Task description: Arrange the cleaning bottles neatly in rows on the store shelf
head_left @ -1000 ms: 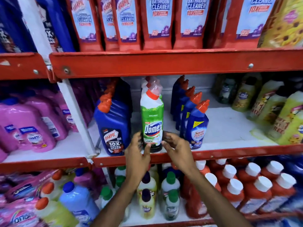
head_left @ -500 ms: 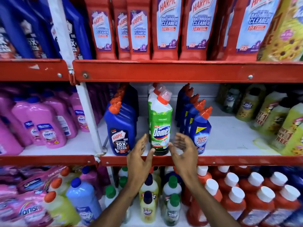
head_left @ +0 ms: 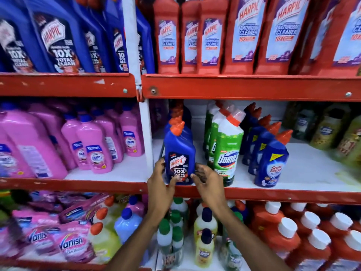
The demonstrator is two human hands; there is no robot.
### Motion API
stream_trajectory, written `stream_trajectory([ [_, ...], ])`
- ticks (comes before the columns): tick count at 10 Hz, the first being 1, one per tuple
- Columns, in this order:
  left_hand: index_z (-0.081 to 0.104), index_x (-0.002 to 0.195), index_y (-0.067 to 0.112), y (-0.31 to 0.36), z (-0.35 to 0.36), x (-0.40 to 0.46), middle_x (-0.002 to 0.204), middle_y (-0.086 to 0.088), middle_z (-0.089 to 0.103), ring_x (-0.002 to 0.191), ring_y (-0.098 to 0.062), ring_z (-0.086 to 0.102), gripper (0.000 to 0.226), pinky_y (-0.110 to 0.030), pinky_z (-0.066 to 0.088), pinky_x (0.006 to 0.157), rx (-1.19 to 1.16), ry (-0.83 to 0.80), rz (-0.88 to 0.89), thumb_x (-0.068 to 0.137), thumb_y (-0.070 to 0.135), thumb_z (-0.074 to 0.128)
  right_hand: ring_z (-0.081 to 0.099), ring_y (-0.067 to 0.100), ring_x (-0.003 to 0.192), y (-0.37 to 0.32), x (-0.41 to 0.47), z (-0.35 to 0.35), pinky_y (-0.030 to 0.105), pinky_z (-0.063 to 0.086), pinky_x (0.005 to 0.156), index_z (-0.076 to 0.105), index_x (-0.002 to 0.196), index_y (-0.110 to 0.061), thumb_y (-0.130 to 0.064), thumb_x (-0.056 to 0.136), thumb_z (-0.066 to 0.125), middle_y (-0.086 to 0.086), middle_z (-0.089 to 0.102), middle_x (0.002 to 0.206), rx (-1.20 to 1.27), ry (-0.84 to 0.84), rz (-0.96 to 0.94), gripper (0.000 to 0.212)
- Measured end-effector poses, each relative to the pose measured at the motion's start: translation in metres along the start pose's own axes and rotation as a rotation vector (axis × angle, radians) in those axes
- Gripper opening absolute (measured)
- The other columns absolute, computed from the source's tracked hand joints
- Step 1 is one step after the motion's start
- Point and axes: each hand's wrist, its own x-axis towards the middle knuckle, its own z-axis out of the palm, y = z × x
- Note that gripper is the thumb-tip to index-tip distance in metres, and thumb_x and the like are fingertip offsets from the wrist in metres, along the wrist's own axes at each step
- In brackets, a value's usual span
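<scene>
A blue Harpic bottle [head_left: 179, 151] with an orange cap stands at the front of a row on the middle shelf [head_left: 273, 196], beside the white upright. My left hand [head_left: 161, 184] holds its lower left side and my right hand [head_left: 207, 182] touches its lower right side. Just to the right stands a row of green and white Domex bottles [head_left: 227, 151]. Further right is a row of blue Sani Fresh bottles [head_left: 271, 161]. The backs of these rows are partly hidden.
Pink bottles [head_left: 93, 149] fill the left bay. Red Harpic bathroom cleaner bottles [head_left: 244, 34] and blue Harpic bottles [head_left: 58, 36] line the top shelf. Yellow-green bottles [head_left: 332, 132] stand at the far right. The bottom shelf holds small bottles [head_left: 205, 239], red bottles [head_left: 293, 237] and Vanish packs [head_left: 72, 241].
Both hands have left the green Domex bottle and moved left onto the front blue Harpic bottle. The view has shifted left and upward.
</scene>
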Motion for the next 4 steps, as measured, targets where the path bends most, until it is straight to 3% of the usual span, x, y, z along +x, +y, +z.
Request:
stream_trajectory([
  [2,0.051,0.137,0.015,-0.0072,-0.0045,0.006,0.117,-0.007,0.075,0.098,-0.016,0.072,0.065,-0.001,0.051,0.075,-0.038,-0.028,-0.027,0.08,0.004,0.081,0.072,-0.003,0.095,0.0002,0.0,0.0038,0.026,0.059,0.092,0.07,0.119,-0.015,-0.015,0.088,0.074,-0.006,0.078,0.108,-0.037,0.03,0.002,0.031],
  [4,0.046,0.144,0.013,-0.0057,-0.0034,0.0023,0.128,-0.012,0.071,0.107,-0.014,0.066,0.07,0.004,0.045,0.082,-0.051,-0.02,-0.026,0.083,0.005,0.079,0.072,-0.001,0.095,-0.0064,-0.0011,0.0073,0.031,0.06,0.091,0.067,0.122,-0.016,-0.016,0.087,0.075,-0.007,0.076,0.107,-0.014,0.058,0.016,0.036],
])
